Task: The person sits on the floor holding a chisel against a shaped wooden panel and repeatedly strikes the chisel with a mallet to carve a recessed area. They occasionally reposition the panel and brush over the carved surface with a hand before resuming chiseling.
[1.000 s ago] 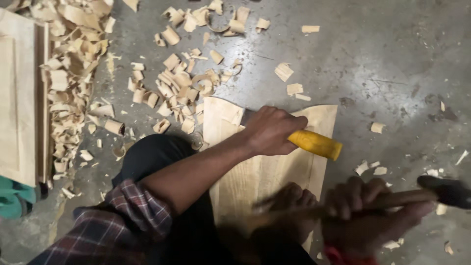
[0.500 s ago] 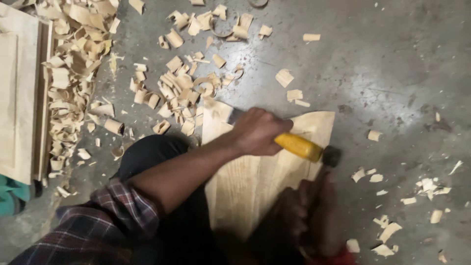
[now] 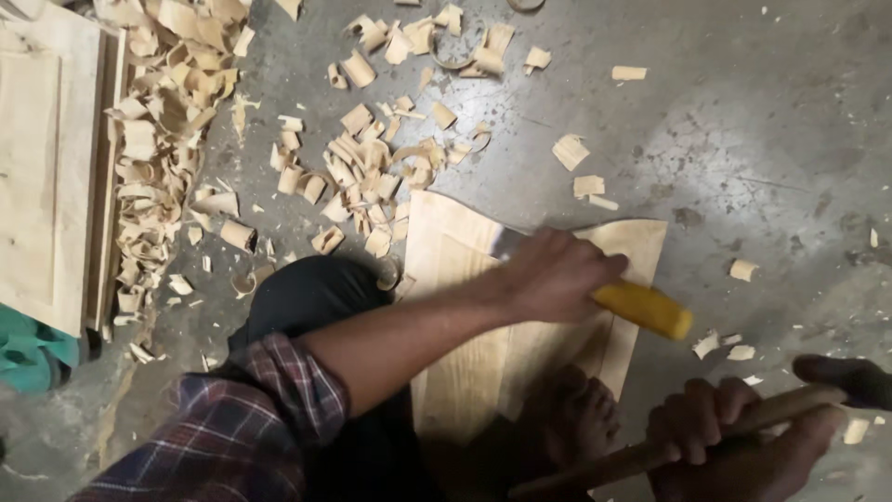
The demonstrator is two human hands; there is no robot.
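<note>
A pale wooden board (image 3: 465,307) lies flat on the concrete floor in front of me. My left hand (image 3: 557,274) grips a chisel with a yellow handle (image 3: 646,309); its metal blade (image 3: 509,244) rests on the board. At the bottom right my right hand (image 3: 734,437) holds a wooden-handled hammer (image 3: 850,381), drawn back away from the chisel's end. A bare foot (image 3: 581,418) presses on the board's near edge. My left sleeve is plaid.
Several curled wood chips (image 3: 372,167) litter the floor beyond the board and pile up at the left (image 3: 158,149). Stacked wooden panels (image 3: 46,167) lie along the left edge. A green object (image 3: 32,353) sits below them.
Half a second ago the hammer head was at the chisel's end; now it has swung back to the right. The left hand keeps the chisel on the board.
</note>
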